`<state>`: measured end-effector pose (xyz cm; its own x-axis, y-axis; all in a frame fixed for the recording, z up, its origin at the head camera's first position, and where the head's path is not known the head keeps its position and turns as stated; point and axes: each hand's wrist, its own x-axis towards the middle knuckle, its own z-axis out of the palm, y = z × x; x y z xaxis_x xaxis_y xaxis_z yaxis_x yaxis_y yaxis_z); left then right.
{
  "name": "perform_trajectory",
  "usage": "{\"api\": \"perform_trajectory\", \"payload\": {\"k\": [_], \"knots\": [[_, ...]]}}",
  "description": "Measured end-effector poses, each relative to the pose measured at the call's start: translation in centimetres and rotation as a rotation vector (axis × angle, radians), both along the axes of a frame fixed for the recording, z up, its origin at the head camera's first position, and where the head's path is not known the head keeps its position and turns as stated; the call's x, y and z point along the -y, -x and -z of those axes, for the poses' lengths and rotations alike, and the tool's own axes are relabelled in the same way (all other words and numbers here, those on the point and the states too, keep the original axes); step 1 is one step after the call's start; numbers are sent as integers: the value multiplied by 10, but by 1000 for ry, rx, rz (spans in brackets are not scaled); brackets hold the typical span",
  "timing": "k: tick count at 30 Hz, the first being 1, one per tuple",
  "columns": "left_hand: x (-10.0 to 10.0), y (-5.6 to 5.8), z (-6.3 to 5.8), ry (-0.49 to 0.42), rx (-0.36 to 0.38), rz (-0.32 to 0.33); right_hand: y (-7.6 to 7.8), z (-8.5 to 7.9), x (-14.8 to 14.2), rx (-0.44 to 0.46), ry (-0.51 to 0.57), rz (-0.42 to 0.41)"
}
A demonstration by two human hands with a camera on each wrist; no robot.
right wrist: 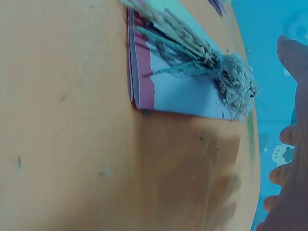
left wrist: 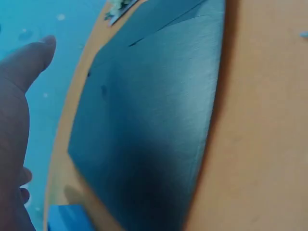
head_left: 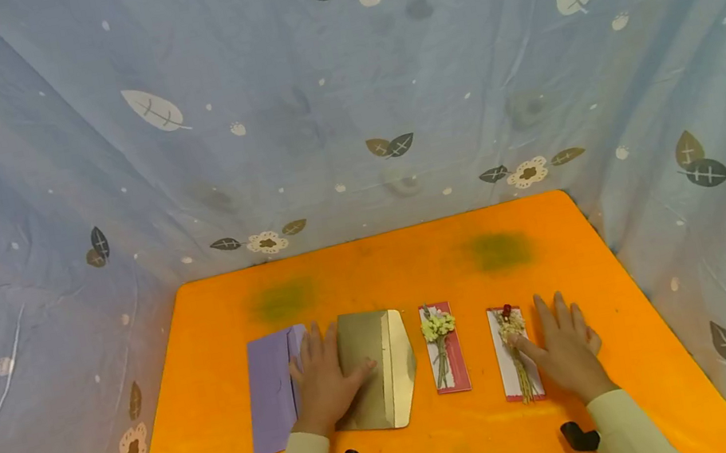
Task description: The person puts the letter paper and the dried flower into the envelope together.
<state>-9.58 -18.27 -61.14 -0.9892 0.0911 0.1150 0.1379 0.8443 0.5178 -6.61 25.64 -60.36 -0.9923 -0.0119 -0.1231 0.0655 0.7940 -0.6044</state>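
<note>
Facing blue leaf-patterned curtains (head_left: 284, 111), working across an orange table (head_left: 400, 268); seemingly setting things out or straightening them, and probably calling next for curled fingers and thumb around one edge before lifting anything. Visibly gripping nothing; spreading left hand (head_left: 325, 385) and right hand (head_left: 568, 356) well apart, with straightened fingers and outstretched thumbs, not being able to tell from these views about light contact. Reaching with the left over the space between a purple envelope (head_left: 269, 397) and a gold envelope (head_left: 363, 340), aiming the thumb across the gold. Extending the right beside a red-flowered card (head_left: 508, 375), overlapping its dried bouquet (head_left: 523, 376) with the thumb in the head view yet showing a gap there in the right wrist view; leaving a second card (head_left: 457, 360), topped with yellow-green blooms (head_left: 437, 325), lying between both hands
</note>
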Motion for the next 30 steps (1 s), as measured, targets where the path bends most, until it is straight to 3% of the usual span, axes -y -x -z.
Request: {"api": "perform_trajectory", "payload": {"k": [9, 15, 18, 22, 26, 30], "knots": [[-14, -4, 18, -101, 7, 12, 4, 0, 7, -73, 75, 17], [-20, -8, 35, -146, -60, 16, 6, 0, 14, -92, 229, 143], [-22, -10, 43, -133, -102, 16, 7, 0, 19, -94, 284, 205], [-23, -13, 51, -105, -116, 12, 7, 5, 24, -58, 314, 222], [-24, -15, 53, -76, -110, 23, 8, 11, 28, -9, 286, 214], [-25, -13, 58, -49, -141, 30, 10, 13, 30, -21, 256, 216]]}}
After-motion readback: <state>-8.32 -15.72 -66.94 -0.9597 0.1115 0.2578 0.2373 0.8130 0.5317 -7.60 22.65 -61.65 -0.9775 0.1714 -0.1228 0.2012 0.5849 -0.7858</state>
